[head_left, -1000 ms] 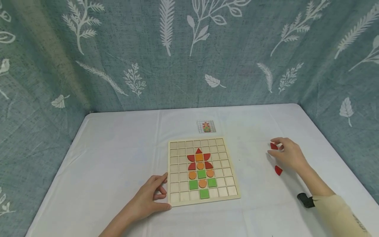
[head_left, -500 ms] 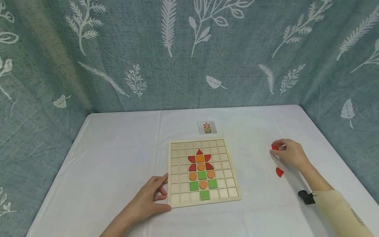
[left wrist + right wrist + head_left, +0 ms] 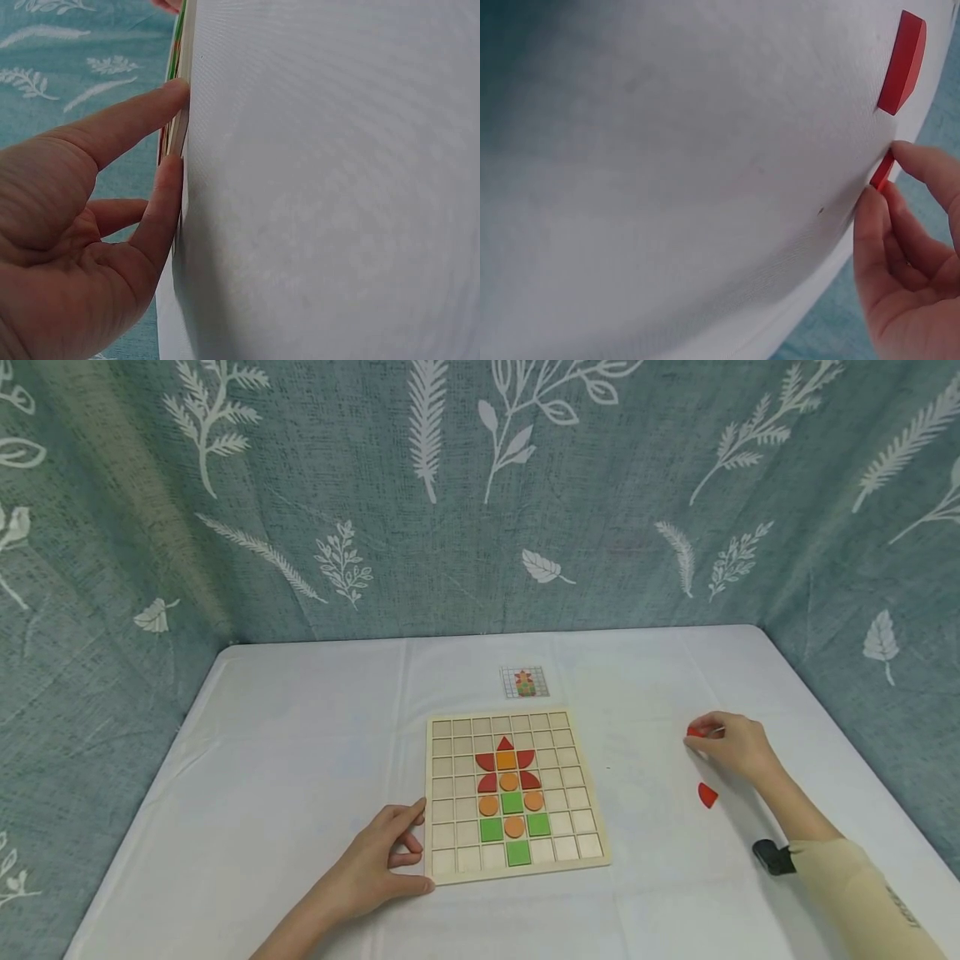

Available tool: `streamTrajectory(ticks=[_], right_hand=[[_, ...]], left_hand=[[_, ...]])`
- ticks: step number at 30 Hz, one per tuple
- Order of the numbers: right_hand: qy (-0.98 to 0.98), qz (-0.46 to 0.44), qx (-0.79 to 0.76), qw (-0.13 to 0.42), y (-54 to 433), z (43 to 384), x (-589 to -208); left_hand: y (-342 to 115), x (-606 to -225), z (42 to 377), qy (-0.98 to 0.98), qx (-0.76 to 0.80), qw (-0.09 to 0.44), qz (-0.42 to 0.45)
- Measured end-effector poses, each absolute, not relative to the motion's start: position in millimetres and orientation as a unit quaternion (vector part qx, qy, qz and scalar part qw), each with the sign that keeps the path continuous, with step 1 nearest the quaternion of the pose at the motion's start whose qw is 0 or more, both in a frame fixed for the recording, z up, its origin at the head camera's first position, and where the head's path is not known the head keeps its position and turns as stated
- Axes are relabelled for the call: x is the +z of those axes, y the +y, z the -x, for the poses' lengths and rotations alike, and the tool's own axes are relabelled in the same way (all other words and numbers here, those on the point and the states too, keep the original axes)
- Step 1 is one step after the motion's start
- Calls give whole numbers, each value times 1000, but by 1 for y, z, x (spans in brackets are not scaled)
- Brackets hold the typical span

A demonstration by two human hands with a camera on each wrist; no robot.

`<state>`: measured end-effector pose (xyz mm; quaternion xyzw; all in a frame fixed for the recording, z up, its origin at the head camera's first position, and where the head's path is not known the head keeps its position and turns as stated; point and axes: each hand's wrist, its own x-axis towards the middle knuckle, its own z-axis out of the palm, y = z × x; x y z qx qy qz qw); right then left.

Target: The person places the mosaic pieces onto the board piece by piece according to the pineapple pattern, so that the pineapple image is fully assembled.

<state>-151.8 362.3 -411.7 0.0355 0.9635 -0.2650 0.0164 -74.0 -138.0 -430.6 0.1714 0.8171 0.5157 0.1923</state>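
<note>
A square wooden grid board (image 3: 453, 839) bears red, orange and green pieces laid in its cells. Against its left edge rest the thumb and index fingertip of my left hand (image 3: 375, 858); the left wrist view shows this hand (image 3: 82, 247) touching the board's side (image 3: 178, 135). Over on the right, my right hand (image 3: 738, 750) pinches a red quarter-circle piece (image 3: 695, 732) between thumb and fingers. In the right wrist view that piece (image 3: 883, 172) shows between the fingertips, low at the white cloth. A second red quarter-circle piece (image 3: 707, 795) lies nearer the front.
Behind the board lies a small pattern card (image 3: 525, 682) with a gridded coloured picture. White cloth (image 3: 300, 735) covers the table, and a green leaf-print curtain (image 3: 450, 568) rises at the back and sides. A black device (image 3: 772, 857) sits at the right wrist.
My right fingers have closed in on the far red quarter-circle piece and now pinch it. My left hand stays at the board's edge. The view has shifted slightly.
</note>
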Motion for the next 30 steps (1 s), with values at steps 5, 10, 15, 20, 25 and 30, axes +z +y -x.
streamTrajectory(ticks=[5,10,15,20,25,30], right_hand=[[963,-47,-266,16,361,150,-412],[957,-52,-283,22,353,148,-410],[948,-51,-313,16,332,145,-408],[939,-21,-344,6,310,138,-411],[920,10,-390,25,288,131,-412],[914,35,-401,41,261,122,-412]], left_hand=[[-137,-432,72,817,515,193,-175],[-136,-433,70,817,514,192,-176],[-135,-433,68,820,513,188,-172],[-135,-434,68,819,515,188,-169],[-134,-436,67,818,516,186,-171],[-134,-437,68,819,516,184,-170]])
